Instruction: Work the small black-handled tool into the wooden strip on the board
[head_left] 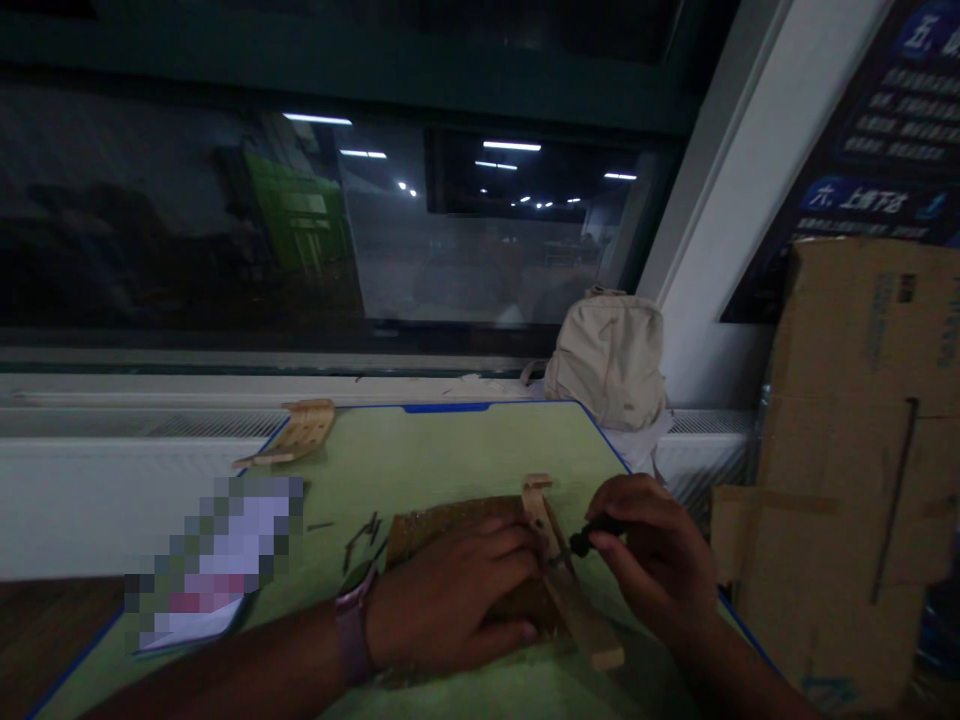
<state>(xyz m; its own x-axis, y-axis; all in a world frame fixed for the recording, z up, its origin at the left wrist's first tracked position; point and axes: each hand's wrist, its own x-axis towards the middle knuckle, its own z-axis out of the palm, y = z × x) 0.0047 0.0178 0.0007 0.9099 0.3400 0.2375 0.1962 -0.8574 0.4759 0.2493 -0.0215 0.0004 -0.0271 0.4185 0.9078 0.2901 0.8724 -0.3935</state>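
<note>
My left hand point(457, 600) lies across a brown board point(442, 515), fingers stretched out and thumb apart. Its fingertips touch or nearly touch a pale wooden strip point(589, 625) with a hooked far end. The strip lies along the board's right side. My right hand point(660, 560) is closed on the black handle of what looks like a screwdriver point(596, 535). The tool's thin shaft points left and meets the strip near my left fingertips. Dim light and blur hide whether a screw sits at its tip. Most of the board is hidden under my left hand.
Several dark screws or nails point(360, 540) lie left of the board. A phone-like slab with a blurred screen point(217, 570) rests on the green table point(450, 440). A curved wooden piece with holes point(296, 435) stands at the far left corner. Beyond are a beige backpack point(611, 355) and cardboard point(847, 500).
</note>
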